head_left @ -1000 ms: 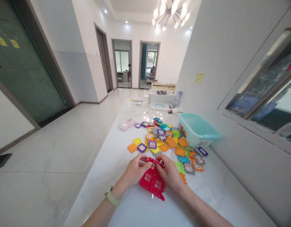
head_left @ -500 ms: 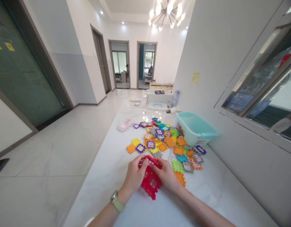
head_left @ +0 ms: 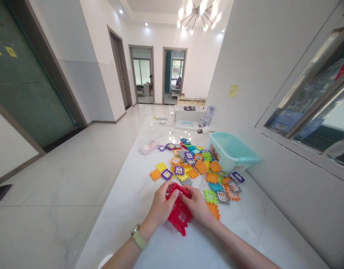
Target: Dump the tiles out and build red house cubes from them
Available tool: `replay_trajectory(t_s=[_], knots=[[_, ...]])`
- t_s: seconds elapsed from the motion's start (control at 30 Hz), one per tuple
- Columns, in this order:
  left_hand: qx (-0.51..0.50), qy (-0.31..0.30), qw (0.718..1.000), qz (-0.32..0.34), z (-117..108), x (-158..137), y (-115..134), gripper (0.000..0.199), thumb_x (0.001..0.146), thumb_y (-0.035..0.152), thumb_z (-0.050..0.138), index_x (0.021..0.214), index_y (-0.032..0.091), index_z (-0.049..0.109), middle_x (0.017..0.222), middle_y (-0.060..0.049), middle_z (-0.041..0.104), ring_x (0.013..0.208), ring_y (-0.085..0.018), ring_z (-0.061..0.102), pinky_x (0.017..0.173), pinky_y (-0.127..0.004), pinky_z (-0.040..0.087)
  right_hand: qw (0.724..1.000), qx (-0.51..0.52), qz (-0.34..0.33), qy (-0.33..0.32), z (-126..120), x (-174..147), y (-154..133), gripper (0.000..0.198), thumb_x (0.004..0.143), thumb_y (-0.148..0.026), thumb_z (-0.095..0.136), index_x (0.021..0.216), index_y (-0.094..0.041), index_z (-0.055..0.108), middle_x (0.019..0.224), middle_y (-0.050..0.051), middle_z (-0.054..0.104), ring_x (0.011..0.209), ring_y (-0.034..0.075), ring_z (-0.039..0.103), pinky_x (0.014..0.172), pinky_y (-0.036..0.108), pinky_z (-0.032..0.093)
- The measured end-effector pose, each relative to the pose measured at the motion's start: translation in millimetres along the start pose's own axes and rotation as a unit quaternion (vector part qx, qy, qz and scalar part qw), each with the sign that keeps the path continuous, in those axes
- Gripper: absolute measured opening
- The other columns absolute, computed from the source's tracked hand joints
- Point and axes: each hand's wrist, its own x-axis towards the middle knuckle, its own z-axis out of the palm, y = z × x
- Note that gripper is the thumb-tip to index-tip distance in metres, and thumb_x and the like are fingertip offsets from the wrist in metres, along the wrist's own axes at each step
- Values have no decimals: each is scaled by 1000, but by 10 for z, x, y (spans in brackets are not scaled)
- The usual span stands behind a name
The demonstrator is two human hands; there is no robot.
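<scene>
Both of my hands grip a structure of joined red interlocking tiles [head_left: 181, 217] with window-like cut-outs, at the near middle of the table. My left hand [head_left: 162, 203], with a watch on its wrist, holds the upper left side, its thumb on the near face. On the upper right, my right hand [head_left: 196, 204] pinches the red tiles with thumb and fingers. The top red piece tilts between the fingertips; fingers hide part of its joint. Just beyond lies a spread pile of coloured interlocking tiles [head_left: 201, 168], orange, yellow, purple, grey, green and blue.
A turquoise plastic bin [head_left: 236, 153] stands right of the pile, near the wall. Farther back on the white table [head_left: 124, 203] are a lidded box [head_left: 185, 125], a clear bottle [head_left: 209, 115] and a white cable [head_left: 160, 119]. A white round edge [head_left: 105, 260] shows at the bottom.
The top red piece now stands at a different angle between my fingertips, with a gap showing beneath it. Both hands keep hold of the red tiles; the view has shifted slightly.
</scene>
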Motion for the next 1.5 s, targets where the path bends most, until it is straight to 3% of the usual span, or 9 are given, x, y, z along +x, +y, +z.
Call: replay_trajectory(t_s=[0.13, 0.23, 0.37, 0.5, 0.57, 0.73, 0.9, 1.17, 1.5], knots=[[-12, -49, 998, -26, -74, 59, -67, 34, 87, 27, 55, 119, 18, 56, 121, -10, 64, 105, -22, 64, 91, -33, 51, 998, -41, -18, -46, -88, 20, -55, 34, 87, -45, 58, 104, -16, 65, 91, 7, 72, 79, 21, 65, 69, 31, 50], [1, -49, 999, -3, -148, 105, -123, 44, 79, 14, 56, 123, 18, 56, 127, -10, 60, 114, -23, 59, 97, -35, 47, 987, -123, -75, -68, -241, 12, -63, 57, 82, -49, 65, 128, -18, 54, 105, 9, 69, 88, 23, 64, 75, 34, 51], [61, -34, 996, 50, -197, 132, -141, 47, 73, 9, 57, 120, 19, 60, 124, -8, 62, 118, -23, 56, 106, -37, 40, 966, -202, -162, 1, -548, 219, -74, 52, 90, -50, 52, 134, -22, 50, 118, 11, 64, 97, 25, 62, 77, 36, 50], [69, -67, 994, 57, -165, 126, -91, 47, 74, 9, 56, 120, 20, 61, 123, -6, 63, 117, -22, 56, 108, -36, 39, 940, -295, -158, 70, -780, 949, -103, 36, 95, -40, 45, 118, -19, 60, 104, 10, 69, 90, 23, 65, 78, 35, 51], [76, -72, 992, 63, -139, 117, -57, 44, 73, 9, 57, 115, 19, 63, 122, -7, 63, 118, -22, 55, 109, -35, 37, 903, -405, -131, 62, -828, 1423, -109, 34, 96, -29, 38, 118, -18, 62, 111, 9, 69, 100, 23, 64, 89, 35, 48], [88, -82, 992, 37, -108, 85, 7, 39, 73, 11, 58, 111, 17, 65, 117, -9, 61, 112, -23, 56, 105, -34, 39, 874, -479, -81, 15, -823, 2371, -80, 34, 90, -13, 42, 111, -16, 68, 115, 10, 70, 112, 23, 61, 97, 31, 42], [95, -76, 993, 9, -115, 60, -3, 35, 77, 7, 49, 105, 18, 66, 107, -8, 62, 103, -21, 58, 95, -33, 43, 829, -559, 28, -6, -823, 2855, -27, 27, 91, -27, 55, 113, -15, 65, 116, 12, 66, 112, 27, 57, 98, 45, 41], [95, -64, 993, -12, -120, 59, -41, 37, 73, 2, 45, 98, 20, 66, 97, -5, 63, 92, -19, 59, 83, -31, 45, 780, -616, 97, -44, -930, 2857, -33, 29, 85, -42, 60, 95, -16, 70, 105, 13, 68, 112, 32, 56, 96, 49, 36], [107, -39, 993, 17, -131, 107, -118, 34, 75, 3, 47, 97, 19, 66, 95, -4, 66, 90, -17, 62, 82, -29, 47, 823, -561, 64, -56, -1012, 2542, -186, 24, 70, -40, 64, 74, -18, 72, 80, 9, 71, 89, 28, 62, 82, 35, 39]])
